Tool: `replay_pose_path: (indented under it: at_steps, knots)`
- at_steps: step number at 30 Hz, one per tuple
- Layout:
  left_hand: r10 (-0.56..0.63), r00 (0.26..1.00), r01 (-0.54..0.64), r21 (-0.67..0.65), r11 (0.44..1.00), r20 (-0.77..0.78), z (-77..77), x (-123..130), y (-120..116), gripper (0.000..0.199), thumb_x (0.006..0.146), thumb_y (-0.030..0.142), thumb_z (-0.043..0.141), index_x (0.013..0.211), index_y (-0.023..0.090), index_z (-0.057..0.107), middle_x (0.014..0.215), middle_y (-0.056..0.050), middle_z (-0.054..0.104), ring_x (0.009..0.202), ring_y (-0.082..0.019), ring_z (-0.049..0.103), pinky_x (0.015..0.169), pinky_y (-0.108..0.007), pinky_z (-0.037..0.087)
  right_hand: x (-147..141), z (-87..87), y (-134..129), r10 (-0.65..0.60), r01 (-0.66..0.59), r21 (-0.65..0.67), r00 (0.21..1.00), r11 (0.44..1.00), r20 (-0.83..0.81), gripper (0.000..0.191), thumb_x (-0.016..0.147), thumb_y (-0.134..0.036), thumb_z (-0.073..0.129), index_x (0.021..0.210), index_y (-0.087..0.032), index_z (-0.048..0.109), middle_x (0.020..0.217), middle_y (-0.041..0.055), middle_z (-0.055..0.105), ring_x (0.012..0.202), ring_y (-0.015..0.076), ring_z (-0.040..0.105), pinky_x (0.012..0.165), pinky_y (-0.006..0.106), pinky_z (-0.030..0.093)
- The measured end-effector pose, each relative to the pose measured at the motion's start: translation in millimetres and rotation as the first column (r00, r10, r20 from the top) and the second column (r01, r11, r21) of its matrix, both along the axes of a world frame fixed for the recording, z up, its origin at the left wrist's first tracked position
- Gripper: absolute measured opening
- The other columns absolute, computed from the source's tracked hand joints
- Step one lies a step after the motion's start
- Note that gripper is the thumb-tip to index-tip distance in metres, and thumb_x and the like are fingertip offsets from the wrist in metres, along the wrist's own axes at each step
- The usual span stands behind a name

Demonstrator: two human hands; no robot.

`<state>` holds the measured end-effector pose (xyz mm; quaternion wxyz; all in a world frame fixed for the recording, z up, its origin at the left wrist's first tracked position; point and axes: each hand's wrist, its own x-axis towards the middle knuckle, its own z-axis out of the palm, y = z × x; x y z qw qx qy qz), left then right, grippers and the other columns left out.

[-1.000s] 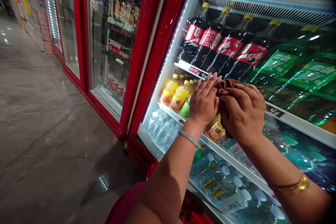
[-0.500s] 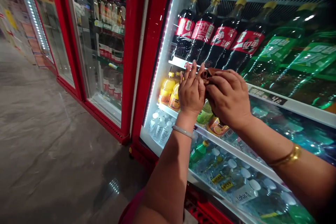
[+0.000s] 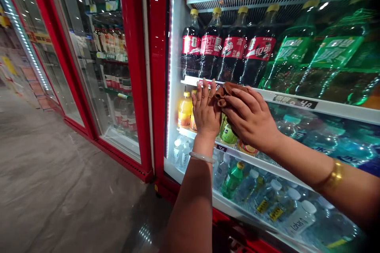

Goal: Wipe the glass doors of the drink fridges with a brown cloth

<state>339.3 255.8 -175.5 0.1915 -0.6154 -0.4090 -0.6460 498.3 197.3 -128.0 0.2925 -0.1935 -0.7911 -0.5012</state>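
My left hand (image 3: 206, 112) lies flat with its fingers spread, apparently against the glass door of a red drinks fridge (image 3: 160, 87). Beside it on the right, my right hand (image 3: 249, 116) presses a crumpled brown cloth (image 3: 227, 91) with bent fingers. A fold of the cloth sticks out near the left fingertips. Behind the hands, a white shelf edge (image 3: 350, 114) carries cola bottles (image 3: 234, 47) and large green bottles (image 3: 292, 49). The right palm and part of the cloth are hidden.
Orange juice bottles (image 3: 184, 110) stand on the shelf below, with clear water bottles (image 3: 299, 217) at the bottom. To the left is another glass-fronted red fridge (image 3: 133, 67). A grey shiny floor (image 3: 59, 189) runs along the fridges.
The view has tilted and shifted, so the bottles look more upright and both hands appear slightly further left and lower. More of the brown cloth shows between the hands.
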Motion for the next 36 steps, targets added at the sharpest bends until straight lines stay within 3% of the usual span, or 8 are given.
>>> replay_pose_path:
  at_steps: [8, 12, 17, 20, 25, 27, 31, 36]
  knots:
    - [0.003, 0.999, -0.003, 0.006, 1.0, 0.036, 0.5, 1.2, -1.4, 0.057, 0.108, 0.038, 0.019, 0.159, 0.021, 0.036, 0.17, -0.007, 0.032, 0.163, -0.019, 0.009, 0.134, -0.051, 0.011, -26.5, 38.4, 10.2, -0.051, 0.037, -0.067, 0.977, 0.997, -0.208, 0.03, 0.103, -0.031, 0.048, 0.131, -0.03, 0.061, 0.157, -0.0027, 0.05, 0.157, 0.0282, 0.023, 0.129, 0.064, 0.018]
    - [-0.041, 0.996, 0.044, -0.038, 0.998, 0.076, 0.6, -9.0, 5.8, 0.059, 0.108, 0.046, 0.02, 0.158, 0.021, 0.04, 0.167, -0.007, 0.039, 0.161, -0.019, 0.02, 0.135, -0.046, 0.014, -38.7, 18.4, 13.9, -0.025, 0.022, -0.02, 0.988, 1.0, -0.153, 0.035, 0.099, -0.039, 0.053, 0.131, -0.029, 0.063, 0.155, 0.0, 0.052, 0.156, 0.0346, 0.024, 0.128, 0.067, 0.021]
    - [-0.055, 0.989, 0.057, -0.01, 0.998, 0.139, 0.5, -10.2, 1.7, 0.062, 0.106, 0.047, 0.021, 0.162, 0.021, 0.031, 0.171, -0.007, 0.03, 0.163, -0.021, 0.013, 0.135, -0.048, 0.011, 0.4, -4.7, -0.4, -0.028, 0.029, -0.006, 0.994, 1.0, 0.103, 0.038, 0.095, -0.035, 0.058, 0.132, -0.027, 0.063, 0.153, 0.0016, 0.054, 0.154, 0.0331, 0.029, 0.128, 0.063, 0.029]
    - [-0.06, 0.981, 0.064, -0.014, 0.998, 0.186, 1.7, 2.5, -0.9, 0.06, 0.107, 0.044, 0.019, 0.16, 0.022, 0.036, 0.172, -0.007, 0.027, 0.163, -0.022, 0.011, 0.135, -0.052, 0.005, 4.2, 12.2, -2.7, -0.123, 0.118, 0.042, 0.981, 0.992, 0.149, 0.035, 0.098, -0.032, 0.054, 0.132, -0.029, 0.062, 0.154, -0.0015, 0.053, 0.147, 0.0289, 0.04, 0.129, 0.056, 0.029]
    - [-0.047, 0.972, 0.053, -0.02, 0.998, 0.228, 12.9, 26.0, -5.5, 0.057, 0.108, 0.037, 0.015, 0.142, 0.016, 0.056, 0.152, -0.013, 0.058, 0.157, -0.019, 0.032, 0.135, -0.049, 0.001, -0.3, 50.5, -0.2, -0.137, 0.136, 0.096, 0.991, 0.986, 0.0, 0.027, 0.101, -0.03, 0.049, 0.123, -0.027, 0.064, 0.147, -0.001, 0.057, 0.14, 0.0261, 0.046, 0.127, 0.052, 0.034]
    - [-0.045, 0.989, 0.048, -0.014, 0.999, 0.142, 20.6, 38.3, -15.2, 0.056, 0.108, 0.037, 0.018, 0.147, 0.017, 0.052, 0.161, -0.012, 0.047, 0.161, -0.019, 0.023, 0.135, -0.049, 0.002, 18.7, 53.6, -8.2, -0.114, 0.114, 0.125, 0.993, 0.986, -0.006, 0.024, 0.1, -0.029, 0.052, 0.121, -0.026, 0.064, 0.144, -0.0003, 0.059, 0.138, 0.0265, 0.047, 0.124, 0.051, 0.038]
    - [-0.073, 0.99, 0.073, -0.008, 0.997, -0.124, 25.5, 83.3, -45.0, 0.055, 0.107, 0.032, 0.024, 0.161, 0.026, 0.033, 0.175, -0.004, 0.015, 0.163, -0.024, 0.001, 0.132, -0.06, 0.001, 83.2, 25.7, -37.1, -0.115, 0.129, 0.125, 0.987, 0.984, -0.115, 0.029, 0.095, -0.03, 0.063, 0.124, -0.028, 0.061, 0.146, 0.0035, 0.058, 0.141, 0.0283, 0.045, 0.122, 0.055, 0.041]
    - [-0.104, 0.986, 0.109, 0.038, 0.993, -0.127, 9.3, 142.1, -65.1, 0.06, 0.106, 0.026, 0.024, 0.165, 0.024, 0.022, 0.173, -0.005, 0.022, 0.163, -0.02, 0.006, 0.133, -0.056, -0.005, 132.4, -10.6, -55.3, 0.022, 0.002, 0.153, 0.987, 0.988, -0.159, 0.026, 0.088, -0.019, 0.069, 0.113, -0.021, 0.063, 0.135, 0.0092, 0.061, 0.141, 0.0305, 0.044, 0.121, 0.059, 0.044]
